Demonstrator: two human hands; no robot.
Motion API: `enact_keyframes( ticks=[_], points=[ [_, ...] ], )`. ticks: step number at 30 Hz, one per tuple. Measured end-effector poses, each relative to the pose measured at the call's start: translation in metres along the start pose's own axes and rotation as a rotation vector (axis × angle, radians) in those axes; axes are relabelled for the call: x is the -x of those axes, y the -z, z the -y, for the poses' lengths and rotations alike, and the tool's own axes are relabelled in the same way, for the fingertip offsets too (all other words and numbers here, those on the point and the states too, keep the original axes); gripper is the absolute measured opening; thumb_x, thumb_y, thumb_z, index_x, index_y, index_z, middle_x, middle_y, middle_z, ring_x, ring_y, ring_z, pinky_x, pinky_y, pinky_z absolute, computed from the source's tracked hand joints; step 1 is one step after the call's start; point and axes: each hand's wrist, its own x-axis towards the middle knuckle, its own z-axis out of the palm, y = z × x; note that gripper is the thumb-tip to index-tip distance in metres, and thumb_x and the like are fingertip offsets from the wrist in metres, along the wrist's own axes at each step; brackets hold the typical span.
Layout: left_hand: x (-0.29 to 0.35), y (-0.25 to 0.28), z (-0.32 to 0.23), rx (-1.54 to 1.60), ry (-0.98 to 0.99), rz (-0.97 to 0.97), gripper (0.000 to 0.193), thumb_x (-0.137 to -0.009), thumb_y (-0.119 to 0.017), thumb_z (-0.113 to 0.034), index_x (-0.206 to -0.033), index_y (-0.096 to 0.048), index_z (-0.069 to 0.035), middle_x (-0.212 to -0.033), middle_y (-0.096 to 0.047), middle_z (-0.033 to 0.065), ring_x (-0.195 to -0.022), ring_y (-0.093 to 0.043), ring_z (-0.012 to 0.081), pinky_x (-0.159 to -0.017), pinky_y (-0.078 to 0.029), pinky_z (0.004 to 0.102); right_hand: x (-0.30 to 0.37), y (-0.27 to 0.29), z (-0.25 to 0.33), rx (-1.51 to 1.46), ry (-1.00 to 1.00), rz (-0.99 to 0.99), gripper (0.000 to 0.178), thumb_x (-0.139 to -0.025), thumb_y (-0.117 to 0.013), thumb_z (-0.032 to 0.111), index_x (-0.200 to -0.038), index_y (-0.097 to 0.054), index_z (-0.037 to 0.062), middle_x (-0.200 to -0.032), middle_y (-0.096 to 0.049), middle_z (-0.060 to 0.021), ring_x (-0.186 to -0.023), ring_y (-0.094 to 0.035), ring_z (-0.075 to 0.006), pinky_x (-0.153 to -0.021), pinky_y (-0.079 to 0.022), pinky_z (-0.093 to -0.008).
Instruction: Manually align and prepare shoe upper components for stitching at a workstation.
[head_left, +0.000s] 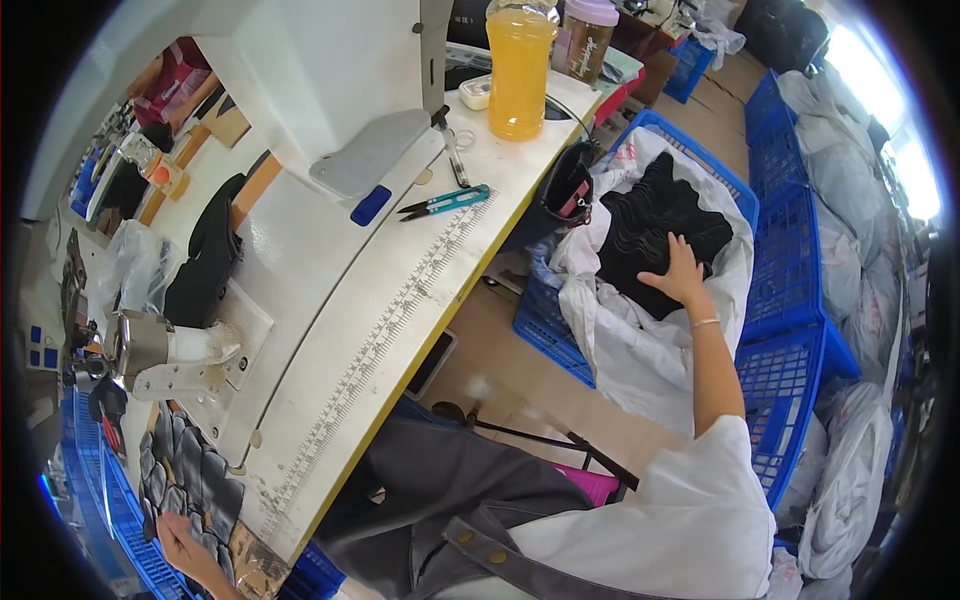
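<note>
My right hand (680, 278) reaches out to the right, fingers spread over a pile of black, wavy-edged fabric pieces (660, 215). The pile lies on white sacking (640, 365) that lines a blue plastic basket (750, 200). At the lower left, my left hand (183, 550) is closed at the edge of many overlapping dark grey, leaf-shaped pieces (205, 480); its fingertips are partly hidden. These pieces lie at the table end, below the metal working end of a white sewing machine (150, 350).
On the white table (330, 350) lie teal thread snips (445, 203) beside a printed ruler. A bottle of orange drink (520, 75) and a lidded cup (588, 40) stand behind. A dark pouch (560, 195) hangs at the table edge. Blue crates (785, 260) and filled bags line the right.
</note>
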Motion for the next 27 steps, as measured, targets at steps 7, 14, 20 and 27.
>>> enact_keyframes(
  ticks=[7, 14, 20, 27],
  points=[
    [0.013, -0.004, -0.035, 0.051, -0.050, 0.004, 0.021, -0.096, -0.047, -0.007, -0.078, -0.049, 0.003, -0.077, -0.056, 0.0095, -0.073, -0.051, 0.0167, -0.069, -0.043, 0.0282, -0.027, -0.029, 0.002, 0.057, -0.044, 0.082, 0.128, -0.049, -0.086, 0.053, -0.150, -0.019, 0.0122, -0.144, -0.033, -0.0212, -0.136, -0.031, -0.0366, -0.108, -0.023, -0.0622],
    [0.029, 0.007, -0.052, 0.006, -0.057, 0.032, 0.012, -0.092, -0.054, -0.004, -0.085, -0.057, 0.004, -0.080, -0.059, 0.0110, -0.074, -0.055, 0.0185, -0.072, -0.045, 0.0288, -0.011, -0.043, -0.003, -0.144, 0.062, 0.035, 0.107, -0.049, -0.088, 0.038, -0.136, -0.037, 0.0028, -0.133, -0.046, -0.0238, -0.120, -0.050, -0.0371, -0.099, -0.044, -0.0405],
    [0.025, 0.002, -0.072, 0.026, -0.028, 0.022, 0.005, -0.086, -0.062, -0.001, -0.085, -0.060, 0.003, -0.078, -0.060, 0.0093, -0.072, -0.057, 0.0182, -0.070, -0.045, 0.0278, 0.017, 0.023, 0.022, -0.199, 0.094, -0.133, 0.085, -0.057, -0.080, 0.025, -0.129, -0.045, -0.0021, -0.119, -0.057, -0.0271, -0.112, -0.056, -0.0409, -0.095, -0.046, -0.0438],
    [0.040, 0.011, -0.035, 0.054, 0.110, -0.091, 0.021, -0.091, -0.059, -0.008, -0.072, -0.050, 0.000, -0.063, -0.046, 0.0087, -0.055, -0.044, 0.0186, -0.054, -0.037, 0.0302, 0.007, 0.154, -0.085, -0.462, 0.350, -0.181, 0.083, -0.062, -0.079, 0.025, -0.131, -0.044, -0.0058, -0.121, -0.059, -0.0200, -0.112, -0.057, -0.0343, -0.097, -0.045, -0.0412]
  ],
)
